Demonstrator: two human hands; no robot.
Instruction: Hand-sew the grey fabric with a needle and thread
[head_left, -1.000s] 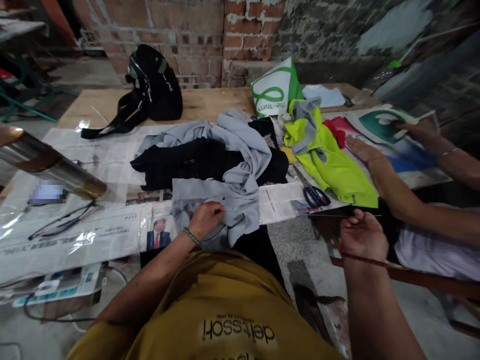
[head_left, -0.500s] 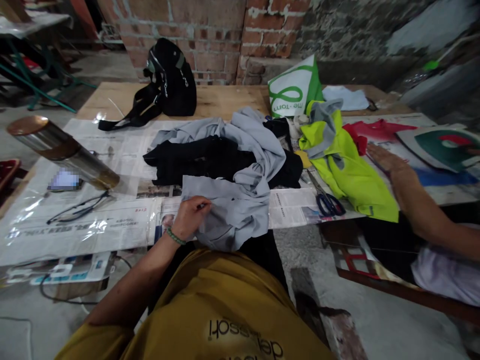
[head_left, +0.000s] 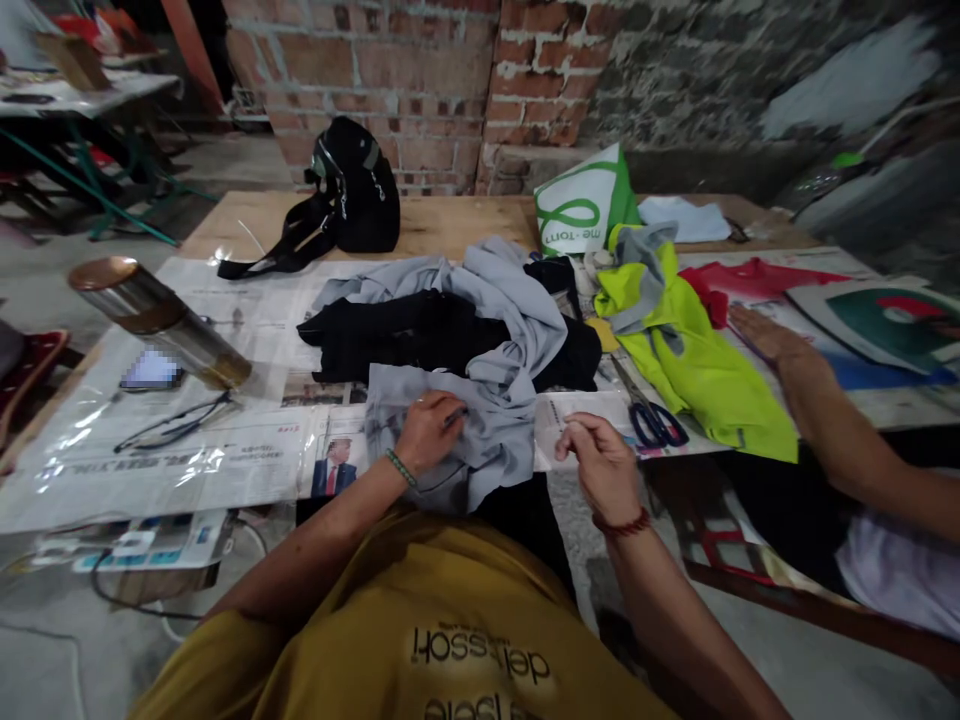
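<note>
My left hand [head_left: 427,435] rests on the near part of a grey garment [head_left: 495,415], its fingers closed around a small dark object [head_left: 454,416] too small to name. My right hand [head_left: 600,465] is raised over the table's near edge, right of the garment. Its thumb and forefinger are pinched together; whatever they hold, if anything, is too fine to make out. Black cloth [head_left: 405,335] lies bunched among the grey folds. Beyond my right hand are scissors [head_left: 656,424] with dark blue handles.
A co-worker's hand [head_left: 761,330] lies by a red garment [head_left: 750,275] near an iron [head_left: 877,310]. Beside it is a yellow-green garment [head_left: 697,360]. Glasses [head_left: 176,425], a steel flask [head_left: 161,325], a black bag [head_left: 364,190] and a green-white bag [head_left: 585,205] stand around.
My right hand has come into view, raised right of the grey garment. My left hand has shifted right across the cloth, and the dark object in it now shows. The view has tilted slightly.
</note>
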